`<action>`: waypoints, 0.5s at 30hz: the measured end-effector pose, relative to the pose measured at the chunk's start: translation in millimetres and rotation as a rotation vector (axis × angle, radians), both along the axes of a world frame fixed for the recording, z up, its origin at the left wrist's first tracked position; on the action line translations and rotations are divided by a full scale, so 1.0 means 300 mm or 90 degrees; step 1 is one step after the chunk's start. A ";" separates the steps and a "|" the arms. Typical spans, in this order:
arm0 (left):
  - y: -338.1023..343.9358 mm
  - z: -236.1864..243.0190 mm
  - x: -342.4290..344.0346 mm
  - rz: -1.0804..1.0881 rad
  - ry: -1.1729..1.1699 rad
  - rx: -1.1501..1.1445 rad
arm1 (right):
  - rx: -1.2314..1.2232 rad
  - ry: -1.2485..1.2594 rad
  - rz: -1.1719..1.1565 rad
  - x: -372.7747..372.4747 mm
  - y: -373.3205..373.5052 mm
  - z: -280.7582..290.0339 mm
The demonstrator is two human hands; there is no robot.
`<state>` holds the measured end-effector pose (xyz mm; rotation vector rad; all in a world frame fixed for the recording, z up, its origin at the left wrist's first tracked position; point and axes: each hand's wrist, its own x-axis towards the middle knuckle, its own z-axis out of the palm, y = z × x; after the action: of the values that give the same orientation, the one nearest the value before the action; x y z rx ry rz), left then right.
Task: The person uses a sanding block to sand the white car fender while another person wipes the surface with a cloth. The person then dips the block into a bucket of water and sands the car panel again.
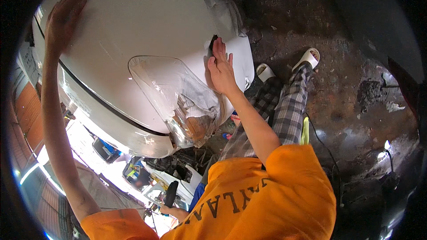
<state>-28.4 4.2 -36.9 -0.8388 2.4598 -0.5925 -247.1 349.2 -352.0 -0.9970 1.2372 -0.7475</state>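
My left hand [66, 18] lies flat on the white car body panel [118, 22], at its far left, with the arm stretched out. On the right side of the panel, my right hand [221, 71] presses a small thin black piece [213, 41] against the painted surface. Most of that piece is under my fingers, so I cannot tell what it is. Just left of my right hand, clear plastic film [153, 73] covers a rounded triangular area of the car front, with crumpled white and brown paper [200, 126] showing through.
White slippers [307, 60] are on the stained dark floor [347, 106] at right. A cable [327, 146] runs along it. Below the car's edge, another person's hand [175, 212] is near a black object [171, 193]. Torn masking sheet [227, 11] hangs at the panel's upper right edge.
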 end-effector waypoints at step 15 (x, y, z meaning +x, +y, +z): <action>-0.041 0.018 0.090 -0.064 0.041 0.045 | -0.320 -0.073 0.086 -0.021 0.026 0.056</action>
<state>-1.2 -8.1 -31.4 -0.7206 2.5768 -0.5189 -253.5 356.9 -335.2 -1.4081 0.8874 -1.0199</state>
